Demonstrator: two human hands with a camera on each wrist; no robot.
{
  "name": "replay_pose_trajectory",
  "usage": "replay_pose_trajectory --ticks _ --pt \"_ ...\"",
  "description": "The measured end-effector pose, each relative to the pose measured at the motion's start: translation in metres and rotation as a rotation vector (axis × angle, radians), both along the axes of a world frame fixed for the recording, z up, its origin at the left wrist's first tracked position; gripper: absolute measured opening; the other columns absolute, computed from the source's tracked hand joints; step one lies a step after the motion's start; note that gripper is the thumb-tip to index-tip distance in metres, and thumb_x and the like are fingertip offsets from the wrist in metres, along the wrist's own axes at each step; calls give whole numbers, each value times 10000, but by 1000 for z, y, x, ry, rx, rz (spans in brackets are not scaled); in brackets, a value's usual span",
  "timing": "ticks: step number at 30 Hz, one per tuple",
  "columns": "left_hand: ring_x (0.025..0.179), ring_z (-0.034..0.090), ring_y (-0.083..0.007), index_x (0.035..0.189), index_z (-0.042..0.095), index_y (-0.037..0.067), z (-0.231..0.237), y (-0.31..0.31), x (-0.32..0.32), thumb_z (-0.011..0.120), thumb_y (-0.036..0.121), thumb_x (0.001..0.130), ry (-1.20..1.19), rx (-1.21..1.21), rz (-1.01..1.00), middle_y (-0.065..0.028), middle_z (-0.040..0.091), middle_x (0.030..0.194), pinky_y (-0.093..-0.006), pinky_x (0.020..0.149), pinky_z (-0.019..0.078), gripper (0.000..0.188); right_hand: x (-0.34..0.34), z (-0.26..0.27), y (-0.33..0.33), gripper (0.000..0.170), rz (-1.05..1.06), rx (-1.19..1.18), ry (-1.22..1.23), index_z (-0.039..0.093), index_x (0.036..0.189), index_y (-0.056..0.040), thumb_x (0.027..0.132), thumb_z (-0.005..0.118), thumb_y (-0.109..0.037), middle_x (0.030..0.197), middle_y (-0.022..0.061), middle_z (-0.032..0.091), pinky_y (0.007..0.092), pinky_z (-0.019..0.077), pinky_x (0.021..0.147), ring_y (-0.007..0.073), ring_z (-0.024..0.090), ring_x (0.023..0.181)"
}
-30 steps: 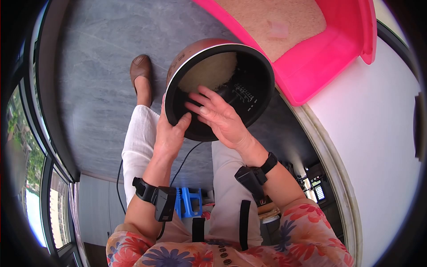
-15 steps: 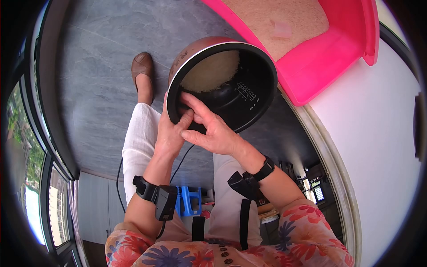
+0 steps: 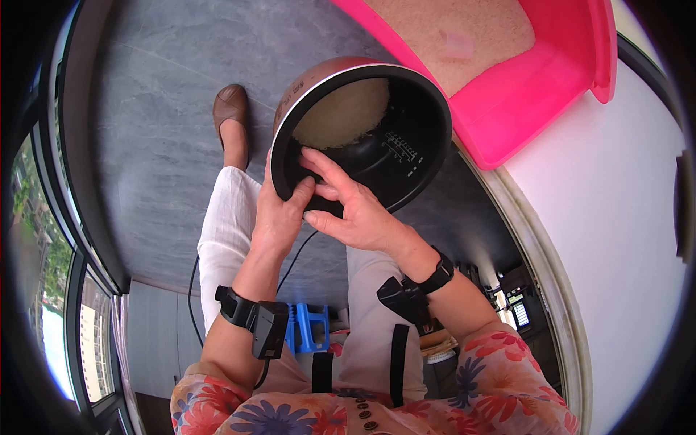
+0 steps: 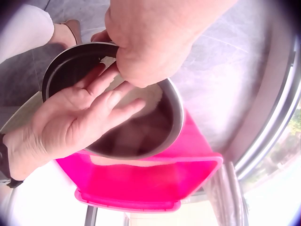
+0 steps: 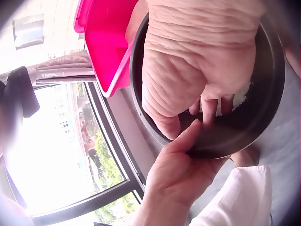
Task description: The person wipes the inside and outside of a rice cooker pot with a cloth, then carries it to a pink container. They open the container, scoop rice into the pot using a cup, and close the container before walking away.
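A round pot (image 3: 406, 185), black inside and reddish outside, is tilted in the head view with white rice (image 3: 344, 116) lying against its far left side. My left hand (image 3: 277, 217) grips the near left rim, thumb over the edge inside. Across that thumb, my right hand (image 3: 359, 217) reaches into the pot with fingers extended, below the rice. In the left wrist view the right hand (image 4: 77, 117) shows its fingers spread over the pot's mouth. The right wrist view shows the left hand (image 5: 181, 176) holding the rim from below.
A pink bin (image 3: 529, 101) of rice, with a pale translucent piece (image 3: 457, 45) on top, stands beyond the pot to the right. A white surface (image 3: 602, 217) lies at the right. A blue stool (image 3: 312, 328) and a black cable are near the legs; windows are at left.
Over the last second my right hand has turned and moved left and down toward the left thumb. The pot has shifted slightly up and right, with the left hand still gripping it.
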State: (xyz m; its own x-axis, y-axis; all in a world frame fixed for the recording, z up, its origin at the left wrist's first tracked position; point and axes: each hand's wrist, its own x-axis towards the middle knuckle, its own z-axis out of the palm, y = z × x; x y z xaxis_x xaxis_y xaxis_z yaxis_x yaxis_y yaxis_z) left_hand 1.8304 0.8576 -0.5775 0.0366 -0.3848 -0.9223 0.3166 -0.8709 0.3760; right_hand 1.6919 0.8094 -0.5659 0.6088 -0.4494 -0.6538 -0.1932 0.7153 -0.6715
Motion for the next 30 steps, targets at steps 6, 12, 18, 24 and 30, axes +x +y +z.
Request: replay_pose_trajectory --ticks 6,12,18,24,30 --pt "1103 458 -179 1313 355 37 1 -2 -1 537 -1 837 -12 -29 11 -93 483 1189 -297 932 380 511 2 0 -10 795 91 -82 53 199 1400 -60 705 584 -31 1325 230 382 374 414 958 339 466 1170" --pt "1076 467 -171 1306 363 43 3 -3 -1 531 -7 839 -8 -24 -7 -85 491 1168 -294 922 388 498 2 -2 -10 832 207 -177 76 198 1402 -64 650 545 10 1346 203 368 378 396 973 328 494 1148" --pt "1057 473 -161 1300 368 41 4 -4 0 520 -19 839 35 17 30 -78 497 1154 -278 908 392 489 5 18 -19 808 353 -309 110 234 1396 -76 662 553 33 1334 165 418 360 433 940 263 559 1093" --pt "1083 460 -155 1312 357 32 2 -3 -2 522 -5 850 -24 -26 17 -80 488 1186 -274 919 381 492 -13 8 -17 719 155 -132 149 287 1374 -81 711 522 70 1246 151 504 319 466 888 225 593 1049" --pt "1102 453 -157 1317 355 24 2 -3 -2 530 1 848 -16 9 40 -85 490 1200 -281 934 373 501 -10 5 -14 639 88 -166 147 318 1353 -64 755 492 81 1133 139 584 300 494 820 219 633 953"
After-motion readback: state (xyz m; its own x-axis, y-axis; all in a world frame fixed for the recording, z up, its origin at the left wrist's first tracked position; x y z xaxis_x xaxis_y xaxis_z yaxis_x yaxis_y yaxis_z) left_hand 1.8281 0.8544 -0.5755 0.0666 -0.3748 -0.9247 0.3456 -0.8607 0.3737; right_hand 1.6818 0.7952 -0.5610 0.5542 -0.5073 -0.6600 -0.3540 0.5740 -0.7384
